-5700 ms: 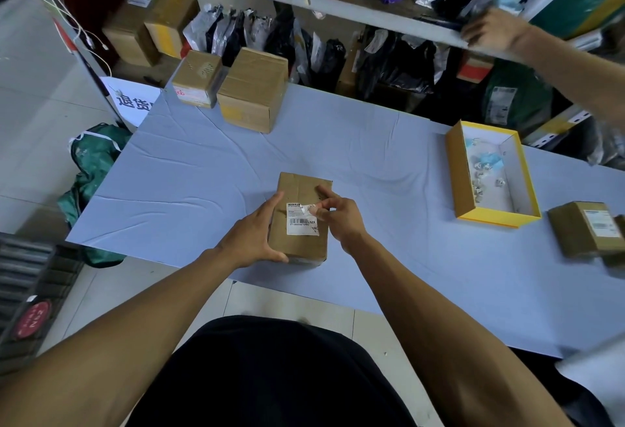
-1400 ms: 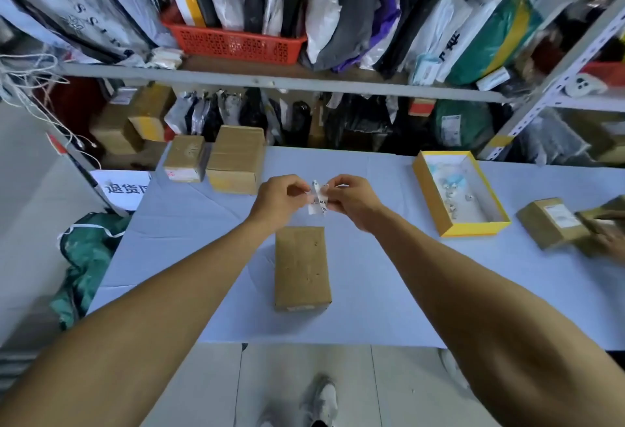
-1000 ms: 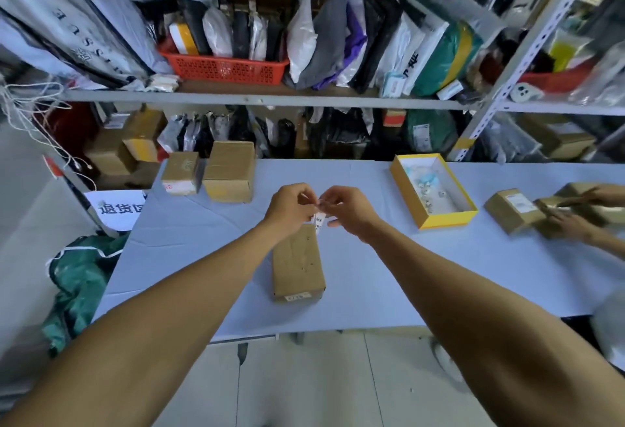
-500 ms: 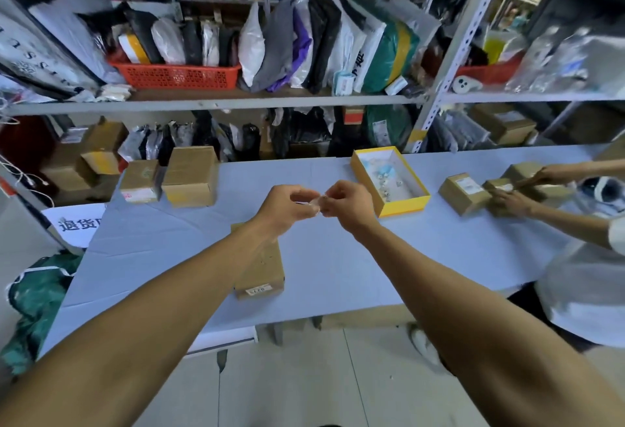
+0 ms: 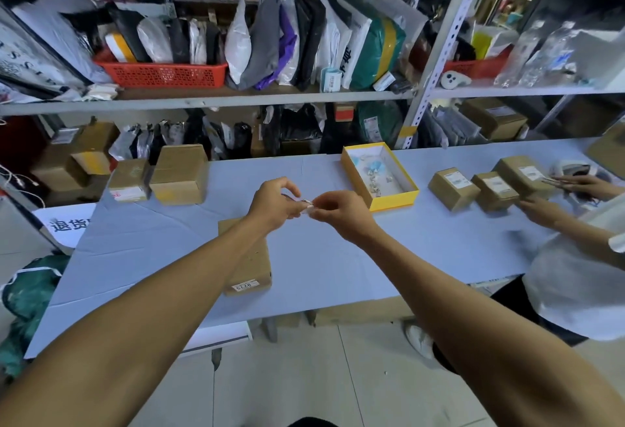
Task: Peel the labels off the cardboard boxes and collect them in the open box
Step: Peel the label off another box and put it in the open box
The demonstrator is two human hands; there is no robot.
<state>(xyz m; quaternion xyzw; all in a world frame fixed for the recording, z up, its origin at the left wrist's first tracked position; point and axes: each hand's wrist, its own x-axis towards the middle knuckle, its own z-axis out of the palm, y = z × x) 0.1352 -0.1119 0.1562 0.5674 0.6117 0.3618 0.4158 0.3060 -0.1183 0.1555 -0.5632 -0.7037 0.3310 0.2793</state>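
My left hand (image 5: 274, 204) and my right hand (image 5: 340, 214) meet above the table, and both pinch a small crumpled white label (image 5: 307, 205) between their fingertips. Under my left forearm lies a brown cardboard box (image 5: 252, 266) with a small sticker on its near end. The open yellow box (image 5: 379, 175) stands to the right of my hands, with several balled-up labels inside. Two boxes (image 5: 179, 174) stand at the table's back left.
The table (image 5: 338, 267) has a light blue cover. At the right, another person's hands (image 5: 541, 210) work at three labelled boxes (image 5: 455, 188). Shelves with parcels and a red basket (image 5: 162, 73) run behind the table. A green bag (image 5: 27, 291) lies on the floor left.
The label came off the box top and was lifted up. Since then my hands have squeezed it into a small wad, and the view has swung right.
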